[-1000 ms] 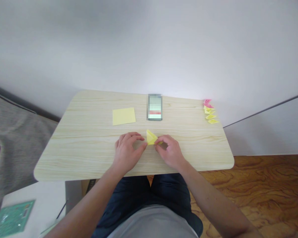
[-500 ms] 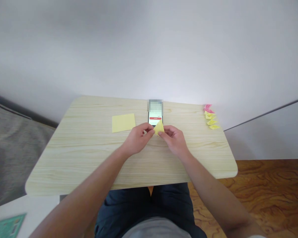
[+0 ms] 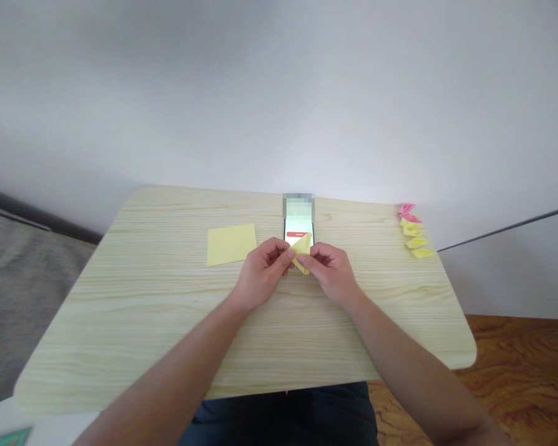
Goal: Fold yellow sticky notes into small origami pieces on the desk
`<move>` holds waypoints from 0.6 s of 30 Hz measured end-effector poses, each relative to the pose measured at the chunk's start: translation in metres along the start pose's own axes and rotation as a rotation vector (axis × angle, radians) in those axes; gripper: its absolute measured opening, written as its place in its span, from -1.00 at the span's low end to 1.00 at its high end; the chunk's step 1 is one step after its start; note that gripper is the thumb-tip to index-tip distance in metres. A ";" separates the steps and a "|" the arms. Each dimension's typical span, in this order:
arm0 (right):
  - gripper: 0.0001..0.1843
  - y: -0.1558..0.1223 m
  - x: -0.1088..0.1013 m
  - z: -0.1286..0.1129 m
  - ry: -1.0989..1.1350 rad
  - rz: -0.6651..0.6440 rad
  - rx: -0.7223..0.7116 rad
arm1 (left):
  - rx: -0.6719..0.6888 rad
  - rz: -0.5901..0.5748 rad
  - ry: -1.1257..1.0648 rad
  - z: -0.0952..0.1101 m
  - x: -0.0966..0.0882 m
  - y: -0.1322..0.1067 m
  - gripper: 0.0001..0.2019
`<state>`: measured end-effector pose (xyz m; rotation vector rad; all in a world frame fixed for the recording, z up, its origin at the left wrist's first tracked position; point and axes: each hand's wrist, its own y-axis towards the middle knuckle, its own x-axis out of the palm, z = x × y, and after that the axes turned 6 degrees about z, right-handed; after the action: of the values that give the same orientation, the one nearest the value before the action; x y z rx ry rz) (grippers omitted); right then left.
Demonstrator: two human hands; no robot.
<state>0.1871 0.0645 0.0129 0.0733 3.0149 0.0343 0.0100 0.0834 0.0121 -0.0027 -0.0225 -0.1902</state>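
A small piece of folded yellow paper (image 3: 302,249) is pinched between my two hands, just in front of the phone. My left hand (image 3: 265,271) grips its left edge between thumb and fingers. On the other side, my right hand (image 3: 332,271) has thumb and fingertips closed on the right edge. The folded paper has a pointed top corner, and its lower part is partly covered by my fingers. Behind it lies a phone (image 3: 299,224) with a lit screen, its lower end hidden by the paper and hands. A flat yellow sheet (image 3: 231,244) rests to the left.
Several folded yellow papers (image 3: 418,243) and pink folded paper (image 3: 407,210) form a row near the right edge of the pale wooden table (image 3: 134,297). A white wall (image 3: 279,99) rises behind the table. Grey fabric (image 3: 18,291) is at the left.
The view has shifted, so the table sits lower and larger. Between my hands the folded paper has turned, now showing a corner below my fingers too.
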 end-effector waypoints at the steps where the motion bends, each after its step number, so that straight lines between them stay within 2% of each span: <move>1: -0.67 -0.002 0.000 0.000 0.001 -0.016 0.003 | 0.001 0.003 0.001 0.000 0.000 -0.001 -0.76; 8: -0.75 -0.011 0.001 0.004 0.033 -0.090 0.016 | -0.027 0.020 -0.024 -0.007 0.001 -0.004 -0.78; 12: -0.78 -0.012 -0.003 0.001 0.072 -0.146 -0.007 | -0.030 -0.005 -0.040 -0.002 0.002 -0.005 -0.80; 18: -0.78 -0.013 -0.010 -0.006 0.168 -0.218 -0.032 | -0.087 -0.122 -0.212 0.005 0.001 -0.002 -0.78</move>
<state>0.1953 0.0506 0.0198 -0.2739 3.1684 0.0716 0.0107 0.0814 0.0170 -0.1088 -0.2259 -0.3124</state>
